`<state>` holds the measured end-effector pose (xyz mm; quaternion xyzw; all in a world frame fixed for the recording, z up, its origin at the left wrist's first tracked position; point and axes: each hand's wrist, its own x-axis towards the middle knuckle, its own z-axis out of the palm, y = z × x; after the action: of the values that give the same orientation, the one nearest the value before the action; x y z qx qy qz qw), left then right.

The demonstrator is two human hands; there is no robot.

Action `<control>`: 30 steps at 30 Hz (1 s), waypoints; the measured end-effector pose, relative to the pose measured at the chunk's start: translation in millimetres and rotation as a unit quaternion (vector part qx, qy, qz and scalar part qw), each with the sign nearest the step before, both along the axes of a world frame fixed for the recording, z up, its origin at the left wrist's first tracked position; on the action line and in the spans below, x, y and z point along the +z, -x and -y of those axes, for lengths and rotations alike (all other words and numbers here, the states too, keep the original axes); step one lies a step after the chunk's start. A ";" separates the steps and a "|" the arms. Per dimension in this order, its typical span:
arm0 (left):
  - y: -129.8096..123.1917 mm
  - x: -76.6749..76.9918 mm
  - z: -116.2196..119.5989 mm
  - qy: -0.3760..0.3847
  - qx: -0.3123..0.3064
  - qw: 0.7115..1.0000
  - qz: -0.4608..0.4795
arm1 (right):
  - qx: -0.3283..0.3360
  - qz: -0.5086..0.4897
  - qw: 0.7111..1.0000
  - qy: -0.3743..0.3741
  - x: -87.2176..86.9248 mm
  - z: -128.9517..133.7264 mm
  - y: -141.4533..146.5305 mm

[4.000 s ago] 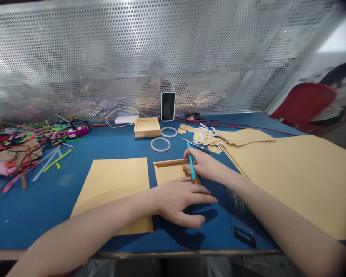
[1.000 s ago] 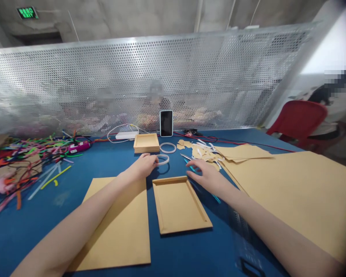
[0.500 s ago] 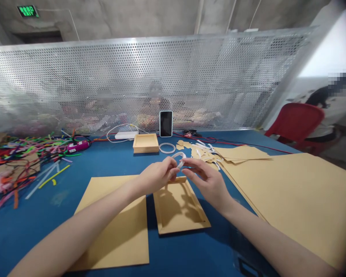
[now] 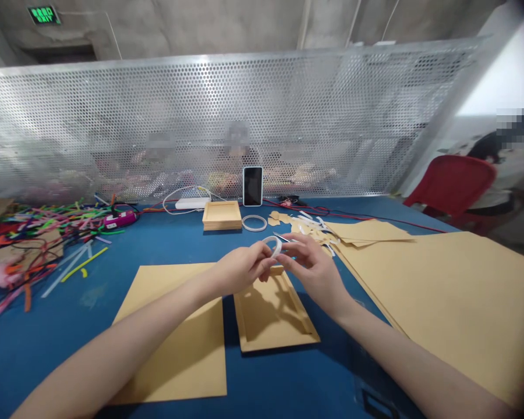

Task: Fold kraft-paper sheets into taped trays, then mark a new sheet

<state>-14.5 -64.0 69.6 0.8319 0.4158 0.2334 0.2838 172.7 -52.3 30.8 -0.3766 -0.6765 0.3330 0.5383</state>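
Note:
A narrow white roll of tape (image 4: 278,248) is pinched in my left hand (image 4: 244,267), fingers closed on its left side. My right hand (image 4: 317,273) meets the roll's right edge with curled fingertips and thumb. A thin pointed sliver (image 4: 281,237), perhaps metal, shows by the right fingers; its kind is unclear. Below both hands lies a shallow tan cardboard tray (image 4: 271,326) with folded rims, its far edge partly hidden by the left hand. Left of it, under my left forearm, is a flat tan card sheet (image 4: 187,361).
Behind stand stacked small card trays (image 4: 222,216), another tape ring (image 4: 254,223), a phone (image 4: 252,186) and a white power strip (image 4: 193,203). Paper scraps (image 4: 310,230) and large card sheets (image 4: 445,285) lie right. Colourful strips (image 4: 70,233) heap left. A perforated metal screen (image 4: 179,116) borders the table.
The roll of tape has turned slightly and sits a little lower between my hands. A thin pointed sliver now shows by my right fingers. The trays and sheets stay put.

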 end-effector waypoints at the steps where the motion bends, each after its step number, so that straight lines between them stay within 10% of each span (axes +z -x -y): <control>1: -0.1 -1.0 -0.2 0.001 -0.001 1.000 0.002 | -0.007 0.020 1.000 -0.004 0.9 0.1 -0.5; 8: -1.2 -2.9 -3.2 0.001 0.029 0.999 -0.025 | -0.053 0.100 0.989 -0.092 6.6 2.5 -2.0; 16: 36.4 16.6 -22.3 0.015 0.050 0.993 -0.110 | -0.084 0.204 0.973 0.062 4.2 -19.3 -15.9; 25: 49.2 17.1 -31.3 0.033 0.047 0.994 -0.097 | -0.073 0.204 0.975 0.052 1.3 -26.7 -22.7; 30: 50.9 10.0 -40.2 0.030 0.050 0.998 -0.008 | -0.096 0.189 0.973 -0.091 13.1 -13.5 -16.0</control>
<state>-65.4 -23.8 79.6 0.8029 0.4661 0.2283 0.2933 188.7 -38.8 43.9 -0.4450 -0.7543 0.1398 0.4620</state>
